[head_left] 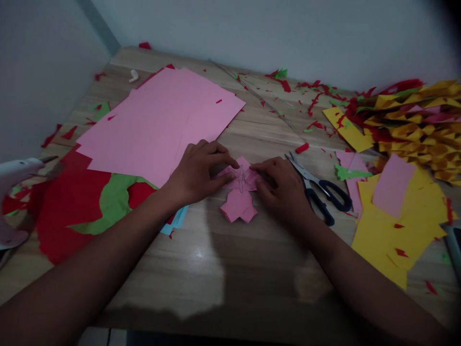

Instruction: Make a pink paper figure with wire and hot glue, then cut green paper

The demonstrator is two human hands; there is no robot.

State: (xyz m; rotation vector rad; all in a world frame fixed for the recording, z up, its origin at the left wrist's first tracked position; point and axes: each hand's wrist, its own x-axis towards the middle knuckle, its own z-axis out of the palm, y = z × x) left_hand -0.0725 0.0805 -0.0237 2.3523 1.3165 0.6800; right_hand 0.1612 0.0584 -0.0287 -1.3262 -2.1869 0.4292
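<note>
A pink paper cutout [242, 179] with fine lines at its centre lies between my hands. My left hand [201, 170] grips its left side between thumb and fingers. On the right side, my right hand [283, 187] has its thumb and index finger at the paper's edge, the other fingers curled in. Just below, touching or overlapping it, a second pink cutout [238, 206] with notched edges rests on the wooden table [201, 283]. Scissors [319, 185] with dark handles lie spread beside my right hand.
Large pink sheets [158, 120] lie at the back left, over red paper [72, 197] and a green piece [108, 206]. A white glue gun [14, 192] stands at the left edge. Yellow sheets [399, 230] and folded yellow paper [421, 129] occupy the right. A thin rod [262, 101] and red scraps lie behind.
</note>
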